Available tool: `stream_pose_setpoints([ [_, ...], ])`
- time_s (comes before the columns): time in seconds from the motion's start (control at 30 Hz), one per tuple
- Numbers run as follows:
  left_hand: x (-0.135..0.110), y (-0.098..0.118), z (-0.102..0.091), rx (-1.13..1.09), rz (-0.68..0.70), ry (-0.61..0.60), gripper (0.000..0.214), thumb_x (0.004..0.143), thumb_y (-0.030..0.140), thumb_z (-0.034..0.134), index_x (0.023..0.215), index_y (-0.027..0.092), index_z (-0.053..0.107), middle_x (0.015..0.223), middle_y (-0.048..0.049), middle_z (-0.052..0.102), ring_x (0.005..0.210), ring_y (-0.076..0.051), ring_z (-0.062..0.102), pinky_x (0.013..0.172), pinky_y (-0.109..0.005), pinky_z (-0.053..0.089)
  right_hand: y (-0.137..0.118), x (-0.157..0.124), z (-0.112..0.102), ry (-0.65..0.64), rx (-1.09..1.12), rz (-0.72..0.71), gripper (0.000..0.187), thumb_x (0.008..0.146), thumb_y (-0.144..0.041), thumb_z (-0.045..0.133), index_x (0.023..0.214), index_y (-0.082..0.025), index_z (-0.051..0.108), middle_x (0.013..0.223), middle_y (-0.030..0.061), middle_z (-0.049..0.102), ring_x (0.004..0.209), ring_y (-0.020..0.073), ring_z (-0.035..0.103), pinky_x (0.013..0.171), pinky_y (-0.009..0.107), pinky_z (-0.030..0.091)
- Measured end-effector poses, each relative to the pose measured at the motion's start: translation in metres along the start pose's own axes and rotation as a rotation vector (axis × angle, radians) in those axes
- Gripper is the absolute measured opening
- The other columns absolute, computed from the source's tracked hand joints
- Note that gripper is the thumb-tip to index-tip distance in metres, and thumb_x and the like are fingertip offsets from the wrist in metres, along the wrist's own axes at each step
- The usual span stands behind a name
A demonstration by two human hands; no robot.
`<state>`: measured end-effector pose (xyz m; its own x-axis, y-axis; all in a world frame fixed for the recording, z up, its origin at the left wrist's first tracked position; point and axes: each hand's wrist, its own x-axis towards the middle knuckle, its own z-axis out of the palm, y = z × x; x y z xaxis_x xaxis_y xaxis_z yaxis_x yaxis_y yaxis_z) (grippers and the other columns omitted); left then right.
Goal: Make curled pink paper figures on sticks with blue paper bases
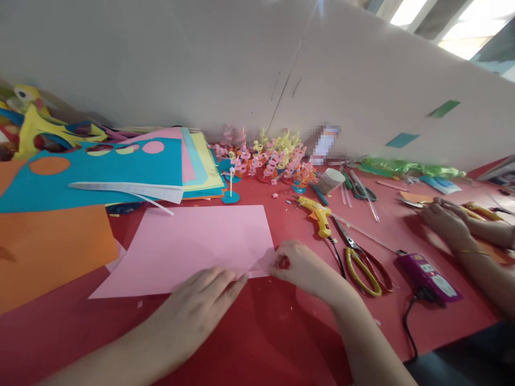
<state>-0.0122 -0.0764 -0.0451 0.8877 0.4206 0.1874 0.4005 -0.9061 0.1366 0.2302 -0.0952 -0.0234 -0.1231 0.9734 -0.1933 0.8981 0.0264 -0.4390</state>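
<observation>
A sheet of pink paper (201,241) lies on the red tabletop in front of me. My left hand (207,300) rests on its near edge, fingers stretched out flat and pointing right. At the sheet's near right corner, my right hand (295,265) is closed in a pinch on the paper, which looks slightly folded there. Right of that hand lie a yellow glue gun (317,214) and scissors (362,262) with yellow and red handles.
Orange paper (60,257) and blue sheets with cut-out circles (129,166) lie at left. Curled paper pieces (273,155) stand against the wall. A purple power strip (428,276) with a cord is at right, near another person's hands (446,220) holding scissors.
</observation>
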Motion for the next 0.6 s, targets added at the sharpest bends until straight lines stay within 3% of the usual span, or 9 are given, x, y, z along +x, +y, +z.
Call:
stream_pose_setpoints([
  [0.1, 0.016, 0.014, 0.01, 0.026, 0.099, -0.016, 0.039, 0.09, 0.023, 0.038, 0.127, 0.014, 0.047, 0.113, -0.0108, 0.063, 0.102, -0.025, 0.054, 0.092, -0.041, 0.041, 0.003, 0.001, 0.002, 0.005, 0.005, -0.008, 0.01, 0.072, -0.019, 0.064, 0.062, -0.017, 0.063, 0.067, 0.0028, 0.062, 0.065, 0.0156, 0.056, 0.058, 0.024, 0.04],
  [0.2, 0.026, 0.017, 0.014, -0.016, 0.086, -0.004, 0.044, 0.09, 0.035, 0.04, 0.125, 0.012, 0.049, 0.115, -0.0131, 0.062, 0.102, -0.027, 0.054, 0.092, -0.042, 0.04, 0.007, 0.0, 0.004, 0.031, 0.019, -0.048, 0.015, 0.075, -0.028, 0.064, 0.063, -0.018, 0.063, 0.066, 0.0015, 0.061, 0.064, 0.0151, 0.056, 0.058, 0.024, 0.038],
  [0.43, 0.02, 0.012, 0.017, -0.098, 0.062, -0.065, 0.046, 0.091, 0.04, 0.037, 0.129, 0.016, 0.046, 0.122, -0.0099, 0.058, 0.104, -0.025, 0.052, 0.091, -0.04, 0.041, 0.008, -0.001, 0.005, 0.041, 0.046, -0.063, 0.01, 0.073, -0.024, 0.066, 0.066, -0.018, 0.063, 0.066, 0.0011, 0.062, 0.066, 0.0146, 0.055, 0.059, 0.024, 0.038],
  [0.6, 0.02, 0.01, 0.019, -0.09, 0.09, -0.064, 0.047, 0.091, 0.038, 0.038, 0.129, 0.012, 0.045, 0.121, -0.0118, 0.058, 0.104, -0.025, 0.052, 0.09, -0.04, 0.042, 0.007, -0.002, -0.001, 0.018, 0.092, -0.075, 0.009, 0.073, -0.023, 0.065, 0.066, -0.017, 0.064, 0.067, 0.001, 0.061, 0.066, 0.0142, 0.055, 0.06, 0.023, 0.039],
])
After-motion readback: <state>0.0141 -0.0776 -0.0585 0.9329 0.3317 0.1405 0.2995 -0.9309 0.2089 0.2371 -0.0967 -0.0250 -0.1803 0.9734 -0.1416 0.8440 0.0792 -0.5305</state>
